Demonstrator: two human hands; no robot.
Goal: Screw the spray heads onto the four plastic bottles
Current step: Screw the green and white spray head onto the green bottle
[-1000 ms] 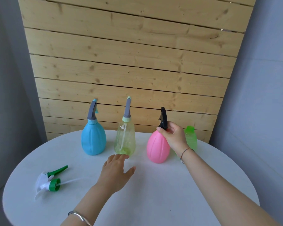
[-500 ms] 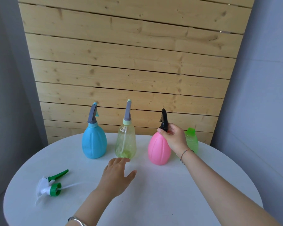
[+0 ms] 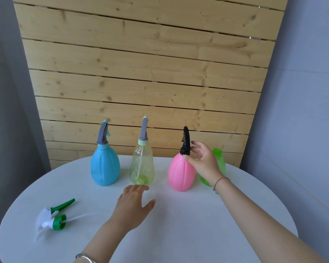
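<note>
Currently the pink bottle (image 3: 180,173) stands upright toward the far right of the round white table (image 3: 198,224), with the black spray head (image 3: 185,141) seated on its neck. We note the right hand (image 3: 203,162) just beside that neck. Its fingers (image 3: 198,147) are loosely curved and spread apart, and the thumb tip touches the pink shoulder right under the black collar. The index tip lies just beside the head; whether it touches we cannot tell. Behind this hand, partly hidden by it, stands the green bottle (image 3: 221,164), its neck open with no head on it. Left of the pink one, the clear yellowish bottle (image 3: 141,166) carries a grey spray head (image 3: 144,130) on a pale green collar, with a dip tube visible inside. Further left, the blue bottle (image 3: 105,168) carries a second grey spray head (image 3: 102,133). These three stand in a row, apart from each other, before the wooden slat wall (image 3: 141,73). The left hand (image 3: 133,205) lies palm down just in front of the clear bottle, fingers straight and close together, thumb splayed sideways. It holds nothing, and we cannot confirm contact with the tabletop. At front left the white-and-green spray head (image 3: 52,218) lies on its side, tube pointing toward the left hand, well apart from every bottle. We record a metal bangle (image 3: 85,258) on the left wrist and a thin cord band (image 3: 219,182) on the right.
</note>
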